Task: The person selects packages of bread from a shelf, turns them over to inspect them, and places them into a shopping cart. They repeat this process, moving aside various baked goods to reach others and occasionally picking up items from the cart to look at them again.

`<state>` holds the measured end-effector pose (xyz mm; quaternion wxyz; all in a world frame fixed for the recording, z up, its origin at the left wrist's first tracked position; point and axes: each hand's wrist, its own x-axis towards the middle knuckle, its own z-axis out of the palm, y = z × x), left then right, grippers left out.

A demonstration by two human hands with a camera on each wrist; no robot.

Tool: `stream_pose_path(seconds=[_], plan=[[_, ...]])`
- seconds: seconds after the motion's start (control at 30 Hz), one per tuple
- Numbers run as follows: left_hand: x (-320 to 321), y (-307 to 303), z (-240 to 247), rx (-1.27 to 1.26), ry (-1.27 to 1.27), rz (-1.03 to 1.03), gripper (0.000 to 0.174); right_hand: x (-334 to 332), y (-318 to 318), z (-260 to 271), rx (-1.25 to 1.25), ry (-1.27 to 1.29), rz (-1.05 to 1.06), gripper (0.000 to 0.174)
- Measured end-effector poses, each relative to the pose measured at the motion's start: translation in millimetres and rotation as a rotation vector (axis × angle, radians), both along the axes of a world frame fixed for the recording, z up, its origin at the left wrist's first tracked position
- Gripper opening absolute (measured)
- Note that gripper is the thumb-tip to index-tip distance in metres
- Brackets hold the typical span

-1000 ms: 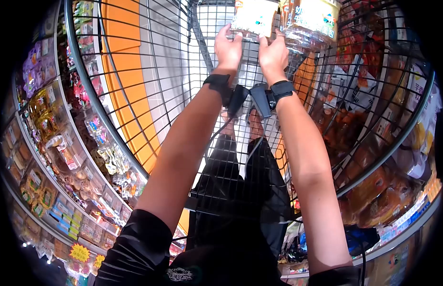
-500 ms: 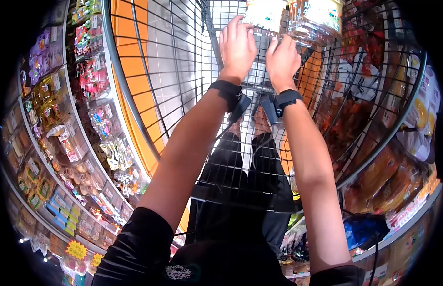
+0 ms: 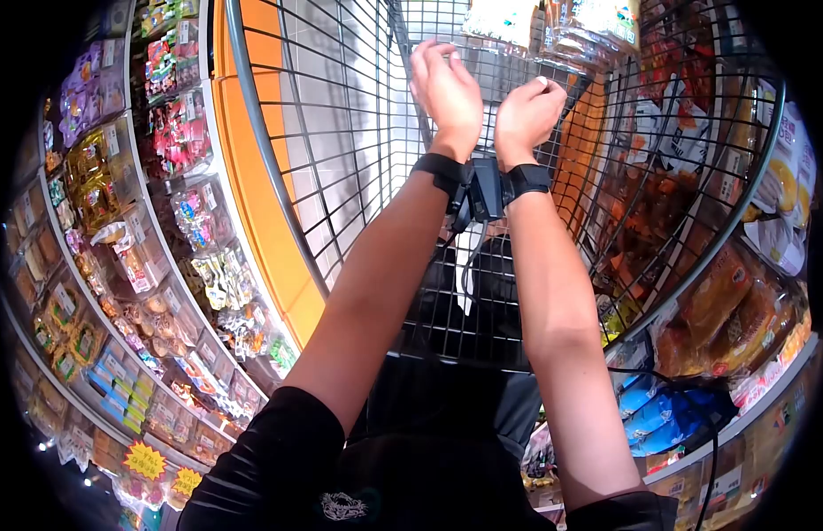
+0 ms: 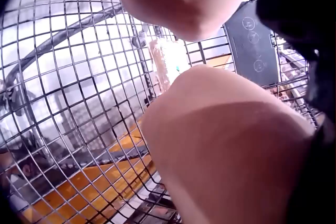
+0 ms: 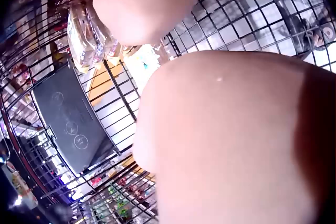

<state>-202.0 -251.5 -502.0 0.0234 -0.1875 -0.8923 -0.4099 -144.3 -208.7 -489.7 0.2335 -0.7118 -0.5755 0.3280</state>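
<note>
Two clear-wrapped bread packages with printed labels lie at the far end of a black wire shopping cart (image 3: 341, 146). The left package (image 3: 504, 25) is pale, and the right package (image 3: 593, 35) shows brown bread through its wrap. My left hand (image 3: 449, 99) is over the basket, just short of the left package, fingers loosely bent and holding nothing. Beside it, my right hand (image 3: 528, 117) is below the right package, its fingers relaxed and gripping nothing. In the right wrist view, wrapped packages (image 5: 86, 40) show beyond the hand.
Shelves of bagged snacks (image 3: 97, 186) line the left side, behind an orange panel (image 3: 265, 221). At the right, more packaged bread (image 3: 726, 301) and blue bags (image 3: 664, 416) sit outside the cart. A dark plate with circular marks (image 5: 68, 119) is fixed to the wire.
Both hands have come away from the left package's near edge and drawn back toward the body. Their wrists have moved closer together. The packages remain at the cart's far end.
</note>
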Motion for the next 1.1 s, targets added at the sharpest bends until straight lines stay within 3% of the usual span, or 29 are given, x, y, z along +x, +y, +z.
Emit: stream_pose_path(seconds=[0.33, 0.53, 0.63, 0.9, 1.0, 1.1], plan=[[-10.5, 12.6, 0.5, 0.166, 0.0, 0.095, 0.01, 2.4, -1.2, -11.0, 0.109, -0.052, 0.121, 0.029], [-1.6, 16.3, 4.9, 0.182, -0.174, 0.155, 0.008, 4.8, -3.4, -10.5, 0.109, -0.066, 0.203, 0.027], [0.9, 9.9, -1.7, 0.213, -0.146, 0.117, 0.007, 7.8, 0.6, -14.1, 0.16, -0.058, 0.207, 0.026], [-18.6, -7.9, -0.1, 0.061, 0.038, -0.022, 0.01, 33.5, 23.0, -21.2, 0.418, -0.16, 0.558, 0.021], [-14.3, 5.6, 7.3, 0.218, 0.012, -0.021, 0.011, 34.3, 14.2, -22.8, 0.357, -0.225, 0.627, 0.022], [1.5, 20.0, 15.7, 0.339, -0.218, 0.223, 0.011, 28.3, 3.6, -24.7, 0.318, -0.204, 0.58, 0.024]])
